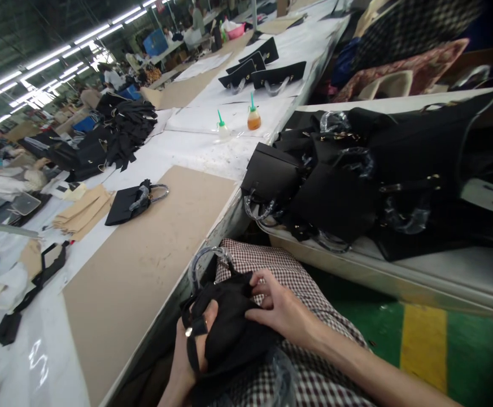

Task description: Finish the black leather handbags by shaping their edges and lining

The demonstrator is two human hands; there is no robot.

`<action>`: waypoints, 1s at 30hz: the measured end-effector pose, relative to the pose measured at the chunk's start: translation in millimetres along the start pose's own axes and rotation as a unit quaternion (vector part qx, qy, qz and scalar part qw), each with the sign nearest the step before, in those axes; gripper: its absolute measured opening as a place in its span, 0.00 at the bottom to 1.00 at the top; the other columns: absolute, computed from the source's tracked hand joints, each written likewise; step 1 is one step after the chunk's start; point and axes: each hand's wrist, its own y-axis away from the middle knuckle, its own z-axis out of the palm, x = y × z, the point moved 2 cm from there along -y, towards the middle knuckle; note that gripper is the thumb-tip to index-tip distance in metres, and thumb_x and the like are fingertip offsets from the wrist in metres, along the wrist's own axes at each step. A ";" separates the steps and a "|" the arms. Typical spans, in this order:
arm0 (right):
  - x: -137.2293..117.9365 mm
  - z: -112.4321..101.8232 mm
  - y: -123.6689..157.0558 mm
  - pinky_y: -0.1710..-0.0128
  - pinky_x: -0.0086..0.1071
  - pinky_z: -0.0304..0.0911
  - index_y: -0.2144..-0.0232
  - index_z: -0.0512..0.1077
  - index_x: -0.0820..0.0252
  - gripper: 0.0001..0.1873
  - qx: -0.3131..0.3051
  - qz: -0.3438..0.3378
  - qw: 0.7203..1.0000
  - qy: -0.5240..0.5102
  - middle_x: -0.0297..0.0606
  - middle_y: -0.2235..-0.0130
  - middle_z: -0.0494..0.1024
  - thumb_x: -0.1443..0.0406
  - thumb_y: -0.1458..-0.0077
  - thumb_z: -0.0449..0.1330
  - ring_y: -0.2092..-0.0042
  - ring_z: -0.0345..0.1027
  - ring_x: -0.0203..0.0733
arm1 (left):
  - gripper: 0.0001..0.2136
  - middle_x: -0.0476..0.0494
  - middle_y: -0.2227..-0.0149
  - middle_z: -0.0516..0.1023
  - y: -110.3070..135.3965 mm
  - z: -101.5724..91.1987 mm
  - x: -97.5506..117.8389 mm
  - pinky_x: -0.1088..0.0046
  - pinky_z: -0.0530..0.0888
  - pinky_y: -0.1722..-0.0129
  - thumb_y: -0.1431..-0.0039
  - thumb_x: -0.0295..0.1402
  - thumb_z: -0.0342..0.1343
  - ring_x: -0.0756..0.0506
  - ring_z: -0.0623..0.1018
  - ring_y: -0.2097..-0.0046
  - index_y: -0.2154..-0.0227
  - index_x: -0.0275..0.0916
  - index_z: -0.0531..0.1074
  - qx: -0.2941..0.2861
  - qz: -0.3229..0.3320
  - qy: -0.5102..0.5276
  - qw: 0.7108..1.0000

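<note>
A black handbag point(233, 328) rests on my lap over a checked cloth, its dark lining showing. One handle, wrapped in clear plastic, arches up at its far side; another plastic-wrapped handle hangs near the bottom of the view. My left hand point(191, 345) grips the bag's left side, thumb pressed on the fabric beside a strap with a small metal fitting. At the right edge, my right hand point(275, 308) pinches the bag's cloth between curled fingers and thumb. Part of both hands' grip is hidden by the fabric.
A finished-looking black bag point(127, 202) lies on the table by a tan board point(153, 260). Two green-tipped bottles, one an amber bottle point(253, 120), stand farther back. Many black bags pile on the right-hand table point(382, 265). A person point(13, 181) sits across at left.
</note>
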 end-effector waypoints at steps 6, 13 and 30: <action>-13.7 12.5 -9.5 0.59 0.33 0.66 0.56 0.76 0.54 0.15 -0.089 -0.066 0.994 -0.021 0.31 0.65 0.79 0.62 0.48 0.65 0.60 0.73 0.43 | 0.15 0.42 0.66 0.81 -7.3 -2.5 -7.3 0.71 0.73 0.66 0.46 0.44 0.62 0.40 0.77 0.63 0.64 0.35 0.79 -0.121 -0.007 0.011 0.993; -7.4 23.7 -24.4 0.67 0.28 0.64 0.71 0.77 0.59 0.06 -0.053 -0.003 0.992 -0.111 0.30 0.70 0.80 0.62 0.49 0.65 0.67 0.72 0.39 | 0.22 0.39 0.57 0.79 -15.6 -74.9 -30.3 0.63 0.72 0.52 0.45 0.47 0.60 0.38 0.77 0.53 0.53 0.36 0.74 -0.078 -0.063 -0.003 0.995; -43.1 31.2 -9.1 0.55 0.33 0.67 0.42 0.65 0.49 0.23 -0.052 -0.213 0.966 0.136 0.35 0.56 0.79 0.68 0.39 0.54 0.56 0.74 0.41 | 0.11 0.45 0.59 0.77 -52.8 -28.3 16.9 0.68 0.70 0.52 0.46 0.24 0.53 0.43 0.75 0.55 0.62 0.41 0.74 -0.183 0.235 -0.165 0.940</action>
